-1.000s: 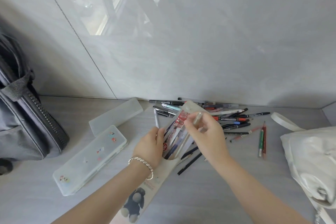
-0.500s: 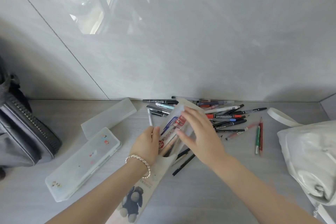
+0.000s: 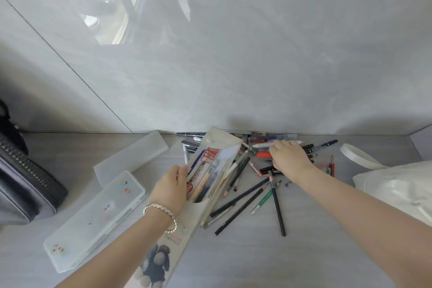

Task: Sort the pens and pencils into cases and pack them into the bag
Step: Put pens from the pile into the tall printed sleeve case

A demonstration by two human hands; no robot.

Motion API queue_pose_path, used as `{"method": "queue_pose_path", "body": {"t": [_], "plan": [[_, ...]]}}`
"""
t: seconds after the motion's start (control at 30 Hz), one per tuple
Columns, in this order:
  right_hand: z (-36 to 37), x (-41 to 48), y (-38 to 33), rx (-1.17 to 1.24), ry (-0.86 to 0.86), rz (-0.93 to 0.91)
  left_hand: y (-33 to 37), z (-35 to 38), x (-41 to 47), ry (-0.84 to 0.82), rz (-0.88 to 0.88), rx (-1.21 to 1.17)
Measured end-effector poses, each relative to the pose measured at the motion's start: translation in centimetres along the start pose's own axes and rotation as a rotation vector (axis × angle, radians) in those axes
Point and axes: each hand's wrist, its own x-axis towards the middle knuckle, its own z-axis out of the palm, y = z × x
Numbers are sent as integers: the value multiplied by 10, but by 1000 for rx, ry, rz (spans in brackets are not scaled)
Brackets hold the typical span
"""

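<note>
My left hand point(image 3: 172, 186) grips a long clear pencil case point(image 3: 211, 170), tilted up off the grey table, with several pens inside it. A plush-toy picture shows on the case's near end. My right hand point(image 3: 288, 159) lies palm down on a loose pile of pens point(image 3: 278, 145) by the wall, fingers reaching over a white pen and a red one. Whether it grips one is hidden under the hand. Several dark pencils point(image 3: 245, 203) lie scattered in front of the case.
Two frosted plastic cases lie at left: a plain one point(image 3: 131, 159) and one with stickers point(image 3: 95, 220). A dark zipped bag point(image 3: 25, 184) stands at the far left. A white bag point(image 3: 402, 189) with a strap sits at the right. A grey wall rises behind.
My right hand has left the mouth of the clear case and moved right onto the pen pile. The left hand keeps holding the case.
</note>
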Motion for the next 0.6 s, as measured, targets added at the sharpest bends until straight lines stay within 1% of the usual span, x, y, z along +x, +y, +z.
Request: {"method": "queue_pose_path", "body": {"t": [0.07, 0.13, 0.2, 0.27, 0.3, 0.37, 0.4, 0.47, 0.53, 0.6], "plan": [[-5, -3, 3, 6, -39, -19, -2, -1, 1, 2, -2, -2], [-15, -13, 4, 141, -12, 19, -4, -2, 2, 9, -8, -6], [-27, -26, 2, 374, 50, 101, -6, -2, 3, 6, -23, -14], [-41, -41, -5, 673, 42, 185, -8, -1, 2, -8, -36, -14], [-48, -49, -11, 792, 21, 195, -9, 0, 1, -16, -36, -6], [-60, -64, -23, 925, -17, 138, -10, 3, -1, -38, -27, 11], [-66, -70, -29, 941, -21, 79, -10, 5, -3, -59, -20, 11], [-78, -79, -40, 897, 13, -74, -9, 8, -6, -124, -6, 8], [-91, -83, -50, 752, 72, -250, -6, 11, -11, -202, 22, 4], [-102, -82, -57, 557, 134, -425, -3, 12, -16, -270, 71, -1]]}}
